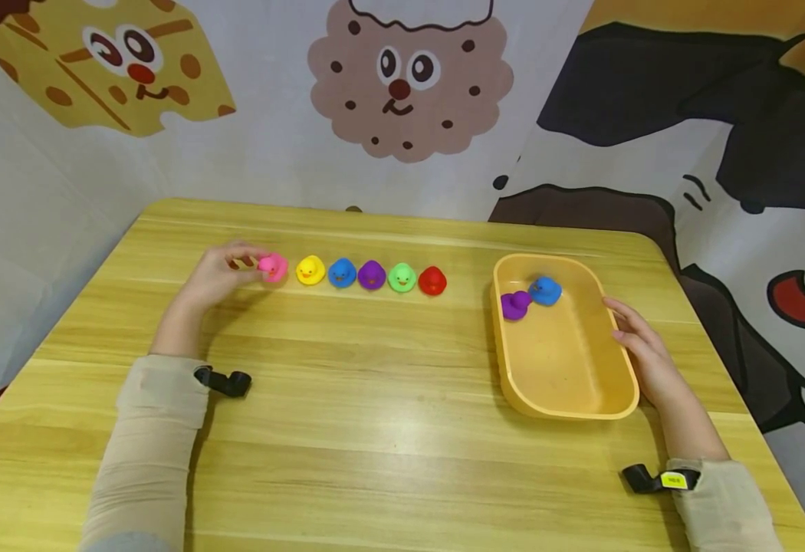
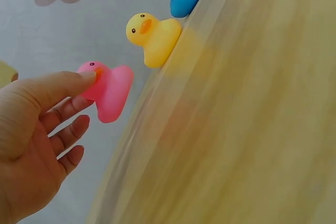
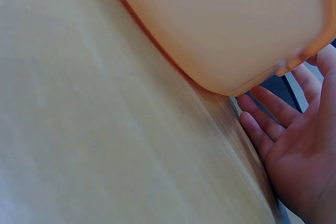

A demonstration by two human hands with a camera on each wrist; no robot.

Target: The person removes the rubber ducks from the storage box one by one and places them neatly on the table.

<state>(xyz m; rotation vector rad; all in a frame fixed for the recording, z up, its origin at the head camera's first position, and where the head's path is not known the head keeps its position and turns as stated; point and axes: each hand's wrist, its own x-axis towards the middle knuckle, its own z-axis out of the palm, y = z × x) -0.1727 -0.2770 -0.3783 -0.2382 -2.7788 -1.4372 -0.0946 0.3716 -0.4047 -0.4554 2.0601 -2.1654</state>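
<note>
My left hand pinches a pink rubber duck between thumb and forefinger, at the left end of a row of ducks. The other fingers of that hand are loosely bent. To the right of it stand a yellow duck, a blue duck, a purple duck, a green duck and a red duck. My right hand touches the right rim of a yellow-orange plastic basin, fingers relaxed along its outside. Inside lie another blue duck and another purple duck.
Everything stands on a wooden table. Behind it hangs a white cloth printed with cartoon food. A black wrist camera sits on the left sleeve, and another wrist camera on the right.
</note>
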